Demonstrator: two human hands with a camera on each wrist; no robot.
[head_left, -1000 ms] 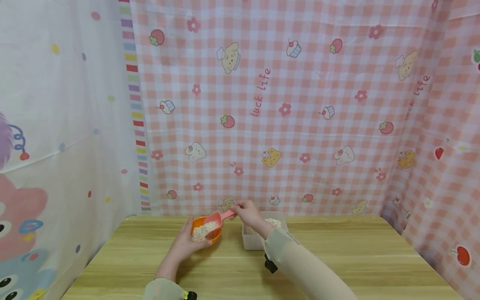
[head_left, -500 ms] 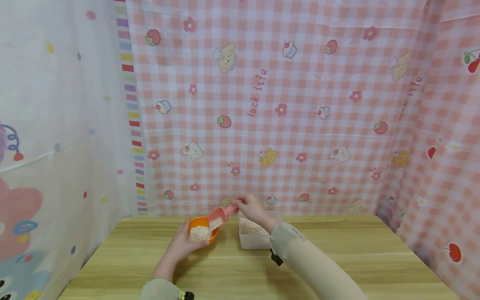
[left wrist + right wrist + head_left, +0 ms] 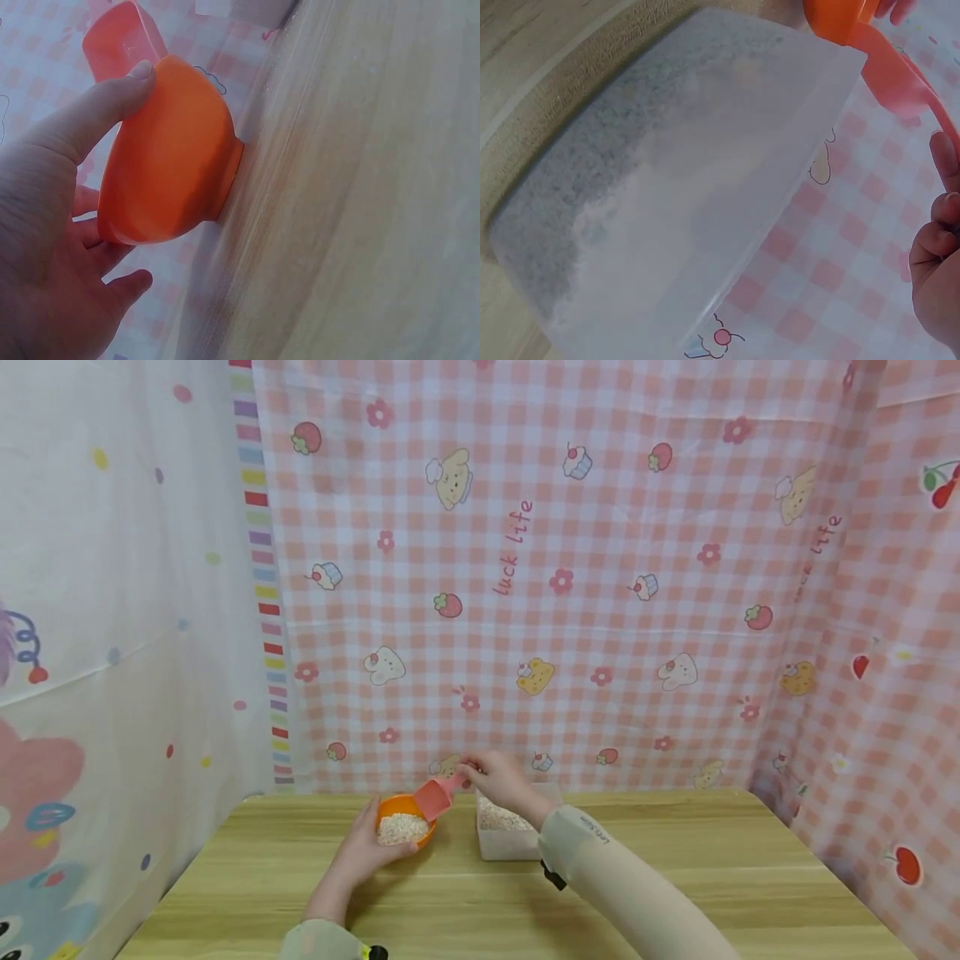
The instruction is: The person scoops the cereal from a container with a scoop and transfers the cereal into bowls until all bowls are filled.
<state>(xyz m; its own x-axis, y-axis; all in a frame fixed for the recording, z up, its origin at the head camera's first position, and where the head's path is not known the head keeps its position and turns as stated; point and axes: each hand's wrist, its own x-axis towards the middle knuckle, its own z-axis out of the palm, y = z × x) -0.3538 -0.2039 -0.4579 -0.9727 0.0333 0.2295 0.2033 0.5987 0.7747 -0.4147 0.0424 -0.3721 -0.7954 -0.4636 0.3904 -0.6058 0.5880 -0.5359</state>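
My left hand (image 3: pixel 367 847) holds an orange bowl (image 3: pixel 169 154) by its side, the thumb at the near rim and the fingers round the other side. Pale flakes like oats (image 3: pixel 401 829) lie heaped inside the bowl. In the left wrist view, the bowl's foot is down by the wooden table. My right hand (image 3: pixel 501 778) pinches the handle of a pink scoop (image 3: pixel 433 799). The scoop tilts down over the bowl's right rim, and its visible inside is bare. In the right wrist view, fingers curl round the scoop's thin handle.
A translucent white tub (image 3: pixel 508 846) with more flakes (image 3: pixel 498 816) stands right of the bowl, partly hidden by my right forearm. A checked pink curtain (image 3: pixel 600 527) hangs behind the table (image 3: pixel 450 918), and a white patterned one (image 3: pixel 150 610) on the left.
The scoop has tipped and drawn up toward the bowl's right rim; the flakes in it have gone into the bowl. The left hand keeps its hold on the bowl.
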